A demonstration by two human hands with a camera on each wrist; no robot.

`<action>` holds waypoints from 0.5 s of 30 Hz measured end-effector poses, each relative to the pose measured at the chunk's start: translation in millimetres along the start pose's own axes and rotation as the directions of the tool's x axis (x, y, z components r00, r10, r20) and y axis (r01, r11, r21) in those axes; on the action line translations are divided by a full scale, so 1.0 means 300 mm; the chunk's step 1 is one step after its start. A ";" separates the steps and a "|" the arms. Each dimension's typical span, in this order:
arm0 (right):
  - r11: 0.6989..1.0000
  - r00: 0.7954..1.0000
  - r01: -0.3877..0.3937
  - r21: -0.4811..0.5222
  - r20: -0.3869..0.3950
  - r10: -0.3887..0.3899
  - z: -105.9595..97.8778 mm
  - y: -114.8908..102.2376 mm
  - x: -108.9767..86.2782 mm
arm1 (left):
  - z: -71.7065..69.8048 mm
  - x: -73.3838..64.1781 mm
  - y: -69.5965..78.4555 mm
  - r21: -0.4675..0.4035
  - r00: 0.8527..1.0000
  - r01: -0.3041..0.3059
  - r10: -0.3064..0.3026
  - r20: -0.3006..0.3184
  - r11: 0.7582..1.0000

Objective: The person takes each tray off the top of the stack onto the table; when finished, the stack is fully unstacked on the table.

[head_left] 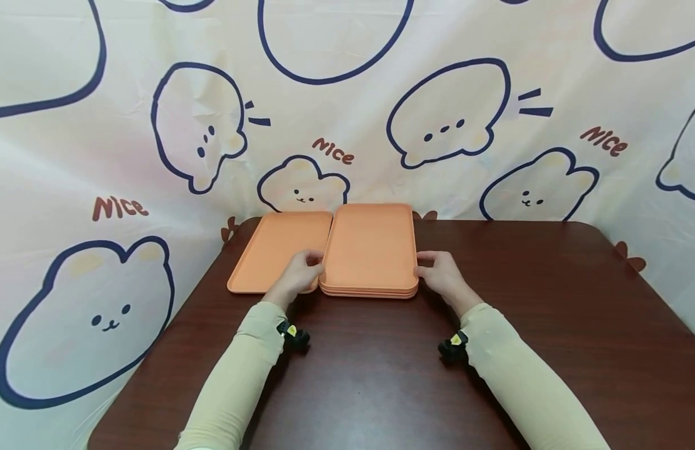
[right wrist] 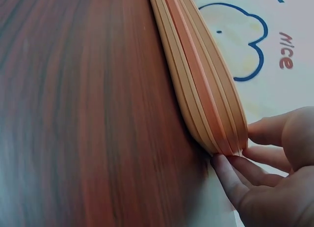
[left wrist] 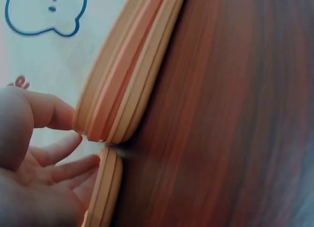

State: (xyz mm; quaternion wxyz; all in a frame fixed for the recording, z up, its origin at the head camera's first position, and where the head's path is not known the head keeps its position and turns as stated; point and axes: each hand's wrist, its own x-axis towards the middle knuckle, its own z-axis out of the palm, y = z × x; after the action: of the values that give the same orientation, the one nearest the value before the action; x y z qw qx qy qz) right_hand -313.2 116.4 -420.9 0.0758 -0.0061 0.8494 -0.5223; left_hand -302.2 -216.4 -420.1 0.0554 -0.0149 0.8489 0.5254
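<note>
Near the back of the table is a stack of orange rectangular trays (head_left: 370, 247), lined up one on another. My left hand (head_left: 298, 273) holds the stack's left edge near the front corner, thumb on the uppermost rim (left wrist: 84, 111). On the opposite edge, my right hand (head_left: 445, 278) grips the stack, its thumb at the top rim and fingertips along the side. Another orange tray (head_left: 280, 250) lies flat on the left, side by side with the stack; my left hand is over its right front corner, and some fingers touch its edge in the left wrist view.
Everything lies on a dark brown wooden table (head_left: 359, 375). A pale cloth with cartoon drawings (head_left: 449, 187) hangs right behind the table and along both sides. Table surface extends in front of the stack and to its right.
</note>
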 end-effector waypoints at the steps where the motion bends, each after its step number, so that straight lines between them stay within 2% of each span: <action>1: 1.000 1.000 0.003 -0.002 0.001 -0.003 0.010 -0.004 0.000 | -0.006 0.002 -0.007 -0.015 1.000 0.002 -0.002 0.002 1.000; 7: 0.999 0.999 0.033 0.018 -0.017 -0.033 0.060 -0.021 0.004 | -0.042 0.017 -0.016 -0.083 0.999 0.042 -0.039 0.030 0.996; 12: 0.998 0.999 0.000 0.068 -0.047 0.003 0.084 -0.026 0.008 | -0.054 0.023 -0.027 -0.071 0.999 0.019 -0.016 0.042 0.997; 15: 1.000 0.996 0.001 0.030 -0.088 0.001 0.093 -0.038 0.010 | -0.057 0.026 -0.039 -0.079 0.999 0.011 -0.007 0.045 0.997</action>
State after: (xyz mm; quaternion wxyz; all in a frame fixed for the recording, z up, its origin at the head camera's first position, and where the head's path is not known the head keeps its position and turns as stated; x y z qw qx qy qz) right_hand -313.2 86.3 -423.6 0.0383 0.0182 0.8440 -0.5346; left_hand -310.3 -236.7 -423.7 0.0759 -0.0093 0.8259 0.5587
